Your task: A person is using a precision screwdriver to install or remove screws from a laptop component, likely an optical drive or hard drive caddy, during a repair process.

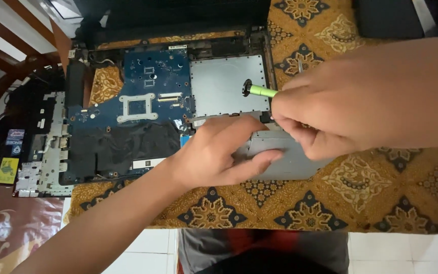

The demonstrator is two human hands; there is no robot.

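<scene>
An opened laptop base [97, 152] lies on a patterned cloth, its blue circuit board [153, 86] exposed beside a grey metal plate [224, 86]. My left hand [214, 152] rests on a flat grey metal part [290, 162] at the laptop's front right corner, fingers pressing on it. My right hand [340, 101] grips a screwdriver with a green handle [262, 92]. The handle's black end cap points left over the grey plate. The screwdriver's tip is hidden under my fingers.
A removed black and silver laptop cover [39, 147] with stickers lies to the left. The brown and gold patterned cloth [361, 203] covers the table. The laptop's dark screen [178, 15] stands at the back. White floor tiles [401, 253] show below.
</scene>
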